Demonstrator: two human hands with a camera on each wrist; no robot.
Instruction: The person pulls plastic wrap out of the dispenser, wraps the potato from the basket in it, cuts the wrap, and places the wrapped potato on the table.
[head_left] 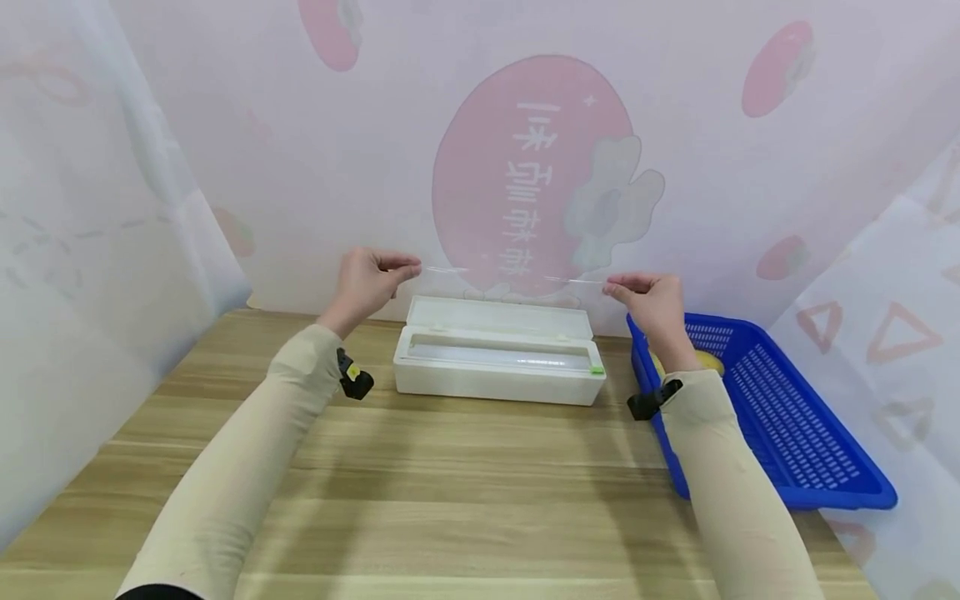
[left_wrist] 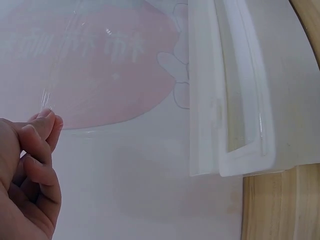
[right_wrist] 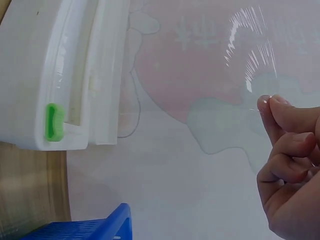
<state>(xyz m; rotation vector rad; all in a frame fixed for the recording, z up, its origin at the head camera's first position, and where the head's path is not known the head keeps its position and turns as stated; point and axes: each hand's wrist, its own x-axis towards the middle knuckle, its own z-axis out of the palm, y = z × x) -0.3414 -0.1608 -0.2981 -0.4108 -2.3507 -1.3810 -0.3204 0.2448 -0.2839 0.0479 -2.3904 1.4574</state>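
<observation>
My left hand (head_left: 367,283) pinches one corner of a sheet of clear plastic wrap (head_left: 573,280) between thumb and forefinger. At the opposite corner, the right hand (head_left: 654,307) pinches it the same way. The film stretches between them above a white wrap dispenser (head_left: 495,383), its edge showing only as thin glints. Creases fan out from the pinched film (right_wrist: 250,65) in the right wrist view. The dispenser's lid (head_left: 498,315) is raised toward the wall, with the film roll (head_left: 502,357) visible through the slot. A green slide cutter (right_wrist: 54,122) sits at the right end.
A blue plastic basket (head_left: 795,392) stands at the right of the wooden table (head_left: 465,500), under the right forearm. Something yellow (head_left: 708,361) lies inside, partly hidden by that wrist. A pale printed cloth (head_left: 675,100) hangs close behind the dispenser.
</observation>
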